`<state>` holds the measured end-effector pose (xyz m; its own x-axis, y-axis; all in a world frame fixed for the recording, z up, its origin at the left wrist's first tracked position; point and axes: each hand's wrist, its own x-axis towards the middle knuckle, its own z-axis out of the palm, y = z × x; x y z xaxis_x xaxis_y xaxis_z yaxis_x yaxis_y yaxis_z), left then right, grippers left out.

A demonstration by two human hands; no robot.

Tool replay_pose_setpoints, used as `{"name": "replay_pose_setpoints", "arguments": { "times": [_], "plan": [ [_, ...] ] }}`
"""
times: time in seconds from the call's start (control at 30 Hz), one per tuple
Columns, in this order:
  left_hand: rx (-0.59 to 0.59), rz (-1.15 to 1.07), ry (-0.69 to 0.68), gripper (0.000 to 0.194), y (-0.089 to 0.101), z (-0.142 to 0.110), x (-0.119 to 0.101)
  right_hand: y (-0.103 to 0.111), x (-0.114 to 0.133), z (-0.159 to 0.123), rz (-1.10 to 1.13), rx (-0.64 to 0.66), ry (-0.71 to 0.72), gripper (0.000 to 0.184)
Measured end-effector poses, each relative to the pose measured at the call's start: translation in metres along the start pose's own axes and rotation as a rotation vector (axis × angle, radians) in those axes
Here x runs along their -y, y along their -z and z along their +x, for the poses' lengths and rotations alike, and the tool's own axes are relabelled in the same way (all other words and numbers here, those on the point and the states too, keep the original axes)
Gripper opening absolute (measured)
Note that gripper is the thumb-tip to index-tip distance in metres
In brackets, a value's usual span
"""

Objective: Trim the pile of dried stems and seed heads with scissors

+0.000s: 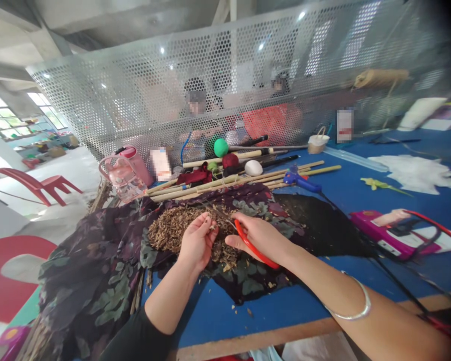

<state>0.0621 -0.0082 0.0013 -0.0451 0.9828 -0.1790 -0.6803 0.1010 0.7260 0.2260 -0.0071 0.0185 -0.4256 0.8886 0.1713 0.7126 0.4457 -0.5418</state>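
A heap of dry brown plant bits [176, 225] lies on a dark floral cloth [113, 281] over the blue table. Over the heap, my left hand [199, 243] pinches a small dried piece [211, 224] between thumb and fingertips. My right hand [255, 235] grips scissors [250, 243] by their red handles. The dark blades point left toward the pinched piece; whether they touch it I cannot tell. Loose crumbs are scattered on the cloth and the table near my wrists.
Sticks [195, 188], a green ball [221, 147] and a white ball [253, 168] lie behind the heap. A blue glue gun [302, 182] and a magenta power strip [379, 235] sit right. Pink bottles [124, 173] stand left. A perforated metal screen [135, 95] rises behind, with people beyond.
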Motion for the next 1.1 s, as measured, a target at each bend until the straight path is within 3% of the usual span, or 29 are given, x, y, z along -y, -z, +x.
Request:
{"name": "replay_pose_setpoints", "arguments": {
  "times": [0.17,0.5,0.77,1.1],
  "plan": [
    [0.039,0.052,-0.037,0.017,0.0,-0.001,0.0,-0.006,0.003,-0.002,-0.052,-0.056,0.1,0.058],
    [0.051,0.112,-0.04,0.017,-0.001,-0.004,-0.002,-0.011,0.008,-0.003,-0.095,-0.1,0.086,0.056],
    [-0.019,0.14,-0.028,0.015,-0.003,-0.006,-0.005,-0.011,0.01,-0.003,-0.186,-0.105,0.06,0.051],
    [-0.091,0.099,-0.001,0.011,-0.001,-0.003,-0.005,-0.018,0.004,-0.001,-0.129,-0.059,0.001,0.048]
  ]
}}
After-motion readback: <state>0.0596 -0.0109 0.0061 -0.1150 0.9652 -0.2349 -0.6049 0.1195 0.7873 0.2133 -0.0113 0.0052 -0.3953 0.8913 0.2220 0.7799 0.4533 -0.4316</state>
